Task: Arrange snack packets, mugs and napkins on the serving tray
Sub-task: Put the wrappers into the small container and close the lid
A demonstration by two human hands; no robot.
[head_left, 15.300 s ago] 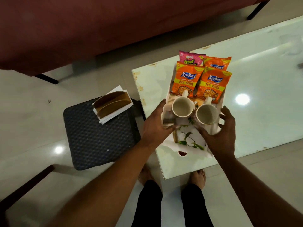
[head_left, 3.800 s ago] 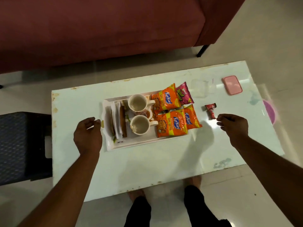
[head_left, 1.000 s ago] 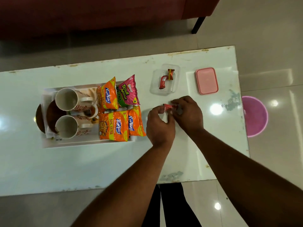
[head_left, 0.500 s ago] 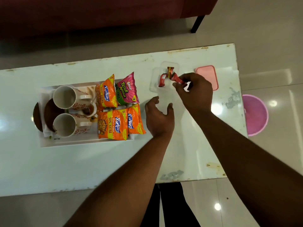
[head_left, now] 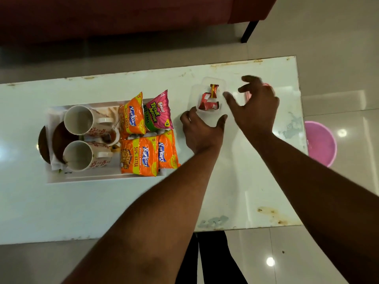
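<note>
We are seeing the white serving tray point(head_left: 88, 177) on the left part of the table point(head_left: 102, 206), already carrying two mugs point(head_left: 78, 122), napkins point(head_left: 55, 163) by a brown holder point(head_left: 59, 140) and four snack packets point(head_left: 139, 155), so we are judging the arrangement nearly finished. Our left hand point(head_left: 202, 131) is grasping the near end of a clear plastic box point(head_left: 211, 115) of red sweets point(head_left: 207, 101), right of the tray. Our right hand point(head_left: 257, 106) is hovering released, fingers spread, over a pink lid point(head_left: 247, 96); closing the box is probably remaining.
</note>
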